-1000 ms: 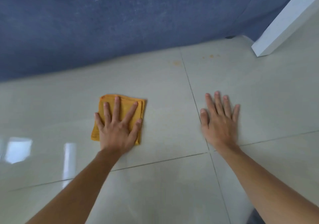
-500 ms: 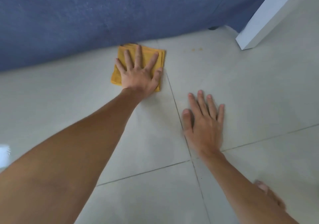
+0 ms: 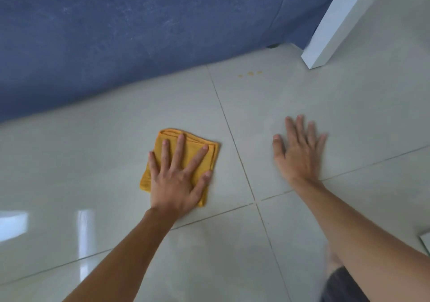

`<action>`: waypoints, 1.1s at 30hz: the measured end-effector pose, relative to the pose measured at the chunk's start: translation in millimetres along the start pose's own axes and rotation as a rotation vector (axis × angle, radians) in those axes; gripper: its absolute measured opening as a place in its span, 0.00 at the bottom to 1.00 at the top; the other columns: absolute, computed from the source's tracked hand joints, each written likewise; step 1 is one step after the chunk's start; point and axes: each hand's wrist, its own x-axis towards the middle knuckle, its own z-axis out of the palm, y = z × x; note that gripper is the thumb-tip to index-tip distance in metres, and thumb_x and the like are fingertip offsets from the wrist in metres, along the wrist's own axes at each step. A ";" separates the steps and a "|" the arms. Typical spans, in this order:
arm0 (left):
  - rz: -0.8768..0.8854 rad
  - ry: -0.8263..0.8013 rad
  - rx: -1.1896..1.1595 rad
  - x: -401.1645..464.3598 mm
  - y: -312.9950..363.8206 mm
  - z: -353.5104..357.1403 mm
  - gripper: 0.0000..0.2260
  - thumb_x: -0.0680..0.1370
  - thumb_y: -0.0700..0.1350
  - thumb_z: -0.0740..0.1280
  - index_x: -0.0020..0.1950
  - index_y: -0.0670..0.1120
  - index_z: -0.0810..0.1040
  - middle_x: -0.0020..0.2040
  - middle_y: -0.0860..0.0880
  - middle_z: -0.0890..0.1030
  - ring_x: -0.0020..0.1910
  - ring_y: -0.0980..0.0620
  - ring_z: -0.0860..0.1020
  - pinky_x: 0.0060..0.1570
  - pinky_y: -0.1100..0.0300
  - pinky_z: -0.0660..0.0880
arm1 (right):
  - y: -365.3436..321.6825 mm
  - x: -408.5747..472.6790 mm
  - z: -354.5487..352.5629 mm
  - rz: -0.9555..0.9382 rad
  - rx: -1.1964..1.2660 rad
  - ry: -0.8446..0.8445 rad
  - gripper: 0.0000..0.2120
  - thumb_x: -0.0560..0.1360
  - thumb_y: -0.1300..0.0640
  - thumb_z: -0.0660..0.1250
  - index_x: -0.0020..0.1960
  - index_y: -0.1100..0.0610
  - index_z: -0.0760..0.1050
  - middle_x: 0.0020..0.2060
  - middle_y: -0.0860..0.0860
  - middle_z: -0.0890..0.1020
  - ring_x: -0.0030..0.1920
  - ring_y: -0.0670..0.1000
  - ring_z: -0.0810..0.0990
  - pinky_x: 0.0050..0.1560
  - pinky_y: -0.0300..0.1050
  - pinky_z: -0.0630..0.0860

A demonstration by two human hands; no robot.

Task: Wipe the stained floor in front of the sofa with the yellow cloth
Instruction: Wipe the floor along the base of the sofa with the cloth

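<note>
A folded yellow cloth (image 3: 162, 146) lies flat on the pale tiled floor (image 3: 93, 162), left of a grout line. My left hand (image 3: 179, 176) presses down on it with fingers spread. My right hand (image 3: 300, 150) rests flat on the bare tile to the right, fingers apart, holding nothing. Three small orange stains (image 3: 250, 73) mark the tile farther away, close to the base of the blue sofa (image 3: 139, 34). The cloth sits well short of those spots.
A white furniture leg or panel (image 3: 330, 29) stands at the upper right beside the sofa's corner, where a small dark sofa foot (image 3: 272, 45) shows. My knee in dark shorts (image 3: 342, 285) is at the bottom right. Window glare reflects on the tiles at left.
My left hand has pulled the cloth back from the sofa's base toward me. The orange mark it covered by the grout line is gone. My right hand stays planted on the tile.
</note>
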 end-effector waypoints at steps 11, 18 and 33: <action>-0.288 -0.011 -0.040 192.1 7.8 -17.8 0.28 0.76 0.69 0.40 0.77 0.68 0.44 0.82 0.48 0.43 0.79 0.36 0.42 0.72 0.30 0.41 | -1.4 -5.6 11.0 0.028 -0.017 0.103 0.29 0.80 0.43 0.49 0.79 0.52 0.60 0.79 0.52 0.60 0.79 0.58 0.55 0.77 0.65 0.49; 0.068 -0.056 -0.041 221.5 140.3 -21.3 0.28 0.78 0.67 0.42 0.78 0.66 0.46 0.82 0.48 0.43 0.79 0.35 0.42 0.71 0.29 0.40 | 5.1 0.2 6.4 0.053 0.164 0.203 0.25 0.79 0.44 0.52 0.73 0.49 0.72 0.74 0.50 0.70 0.76 0.56 0.65 0.76 0.60 0.57; -0.157 -0.005 -0.023 165.5 33.3 -13.3 0.27 0.77 0.68 0.42 0.77 0.69 0.46 0.82 0.48 0.46 0.79 0.36 0.45 0.72 0.30 0.44 | 41.4 34.5 3.1 0.009 0.016 0.137 0.27 0.80 0.44 0.51 0.77 0.49 0.64 0.78 0.51 0.64 0.78 0.58 0.60 0.77 0.64 0.51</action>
